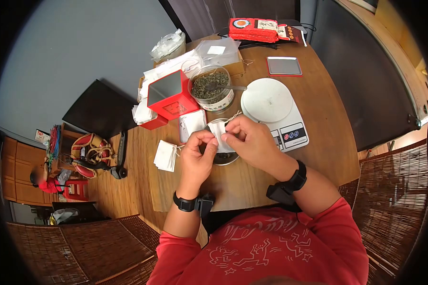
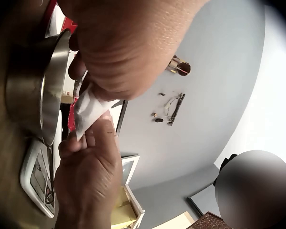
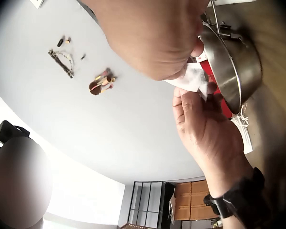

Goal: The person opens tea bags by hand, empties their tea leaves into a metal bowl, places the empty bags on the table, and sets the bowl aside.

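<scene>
Over a steel bowl (image 2: 50, 90), my left hand (image 1: 198, 154) and right hand (image 1: 252, 137) hold a small white drawstring tea bag (image 1: 218, 135) between them. The left thumb and fingers pinch its left side, while those of the right hand pinch the other side near the top. Both wrist views show the bag tilted between the two hands, close to the bowl's rim. Most of the bowl is hidden under the hands in the head view. A stack of flat white bags (image 1: 166, 156) lies left of the left hand.
Behind the bowl stands a clear jar (image 1: 223, 102) of dried leaves with a spoon (image 1: 228, 87) across it. A red tin (image 1: 173, 97) is left of it, and a white kitchen scale (image 1: 297, 135) on the right. Red packages (image 1: 254, 31) lie at the far edge.
</scene>
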Tool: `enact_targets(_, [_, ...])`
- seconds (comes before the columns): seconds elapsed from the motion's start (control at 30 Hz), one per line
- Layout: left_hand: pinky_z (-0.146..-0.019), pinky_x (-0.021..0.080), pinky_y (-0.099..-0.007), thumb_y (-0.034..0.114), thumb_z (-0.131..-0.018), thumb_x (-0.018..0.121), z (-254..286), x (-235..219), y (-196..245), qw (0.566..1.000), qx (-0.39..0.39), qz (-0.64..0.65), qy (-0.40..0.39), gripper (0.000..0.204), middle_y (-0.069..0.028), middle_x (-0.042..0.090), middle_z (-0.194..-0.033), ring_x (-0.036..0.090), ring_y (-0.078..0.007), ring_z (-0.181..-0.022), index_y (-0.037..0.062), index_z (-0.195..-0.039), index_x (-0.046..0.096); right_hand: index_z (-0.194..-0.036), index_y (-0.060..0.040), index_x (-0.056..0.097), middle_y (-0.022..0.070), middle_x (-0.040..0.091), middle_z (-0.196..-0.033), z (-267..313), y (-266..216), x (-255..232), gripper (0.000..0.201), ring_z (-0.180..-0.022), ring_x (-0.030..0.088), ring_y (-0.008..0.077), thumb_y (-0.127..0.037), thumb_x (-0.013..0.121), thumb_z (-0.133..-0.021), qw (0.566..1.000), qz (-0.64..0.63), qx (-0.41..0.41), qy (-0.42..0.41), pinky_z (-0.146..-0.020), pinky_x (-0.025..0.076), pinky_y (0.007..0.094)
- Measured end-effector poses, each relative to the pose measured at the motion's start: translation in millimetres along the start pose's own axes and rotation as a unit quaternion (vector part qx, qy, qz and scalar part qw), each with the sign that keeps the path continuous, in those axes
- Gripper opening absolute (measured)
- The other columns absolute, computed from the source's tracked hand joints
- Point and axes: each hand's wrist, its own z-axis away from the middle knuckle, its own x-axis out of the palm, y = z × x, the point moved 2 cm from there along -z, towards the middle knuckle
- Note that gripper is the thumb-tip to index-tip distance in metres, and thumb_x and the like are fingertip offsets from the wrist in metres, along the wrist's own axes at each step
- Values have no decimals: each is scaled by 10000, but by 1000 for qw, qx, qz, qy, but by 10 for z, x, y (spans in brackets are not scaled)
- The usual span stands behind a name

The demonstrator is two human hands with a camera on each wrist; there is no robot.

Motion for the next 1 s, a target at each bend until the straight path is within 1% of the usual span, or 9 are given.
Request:
enact_targets(0.1, [-771,495,-222,33,-1033,664,13,-14,-43,999,22,38,2,88,12,674,-985,585,-52,-860,9,-1113,693,-1078,-51,729,138,744,-910,-18,37,0,165,-745,730,248,-136,746,-938,999,-3,34,-19,-627,530,388])
enact_targets(0.17, [-807,498,-232,-11,-1037,631,21,-54,-106,998,27,49,-20,124,3,671,-1040,587,-55,-910,18,-1140,692,-1093,-63,737,135,743,-942,-33,95,22,151,-772,727,240,-90,717,-946,993,-7,-115,20,-644,533,379])
enact_targets(0.3, [-840,497,-238,-44,-1029,617,19,-111,-192,997,8,69,-20,183,5,686,-1071,596,-60,-967,22,-1181,694,-1118,-69,739,137,737,-973,-43,95,16,177,-792,719,265,-63,699,-946,992,1,-128,-6,-658,534,382])
enact_targets(0.37, [-861,490,-241,-40,-1007,644,14,-88,-146,995,17,100,-8,216,-4,704,-1105,608,-75,-995,27,-1203,705,-1113,-74,745,142,729,-993,-28,29,-5,178,-762,705,314,-60,704,-941,998,23,-56,-18,-656,532,408])
enact_targets(0.5, [-884,491,-282,-3,-978,690,-10,-129,-284,996,45,77,17,205,-14,728,-1072,632,-116,-992,32,-1178,719,-1075,-67,758,148,736,-952,-37,50,-20,144,-727,693,323,-110,714,-945,998,23,-60,-5,-642,523,416])
enact_targets(0.57, [-898,484,-326,43,-955,730,-23,-152,-366,998,52,4,34,159,-17,728,-947,643,-161,-941,42,-1115,735,-1078,-29,759,57,735,-836,-44,73,-29,147,-637,603,115,-130,726,-976,995,78,-66,-22,-591,482,298])
enact_targets(0.8, [-903,455,-348,87,-951,750,13,-126,-286,993,58,-45,95,73,-2,698,-750,622,-167,-841,59,-1018,740,-1032,-9,752,60,700,-708,-50,123,-12,191,-595,603,114,-193,708,-1004,997,58,-20,-43,-564,476,298])
enact_targets(0.87, [-904,445,-350,95,-964,740,21,-115,-285,996,25,-11,85,49,13,687,-697,615,-154,-812,62,-1000,732,-986,-32,743,170,694,-741,-47,87,-19,204,-604,660,310,-231,700,-978,998,53,5,-44,-568,485,412])
enact_targets(1.0, [-897,443,-347,102,-975,734,39,-115,-301,997,5,16,78,44,21,682,-672,610,-146,-793,61,-987,725,-990,-36,736,172,689,-735,-31,63,-22,195,-614,670,321,-226,697,-979,996,76,-12,-42,-568,488,423])
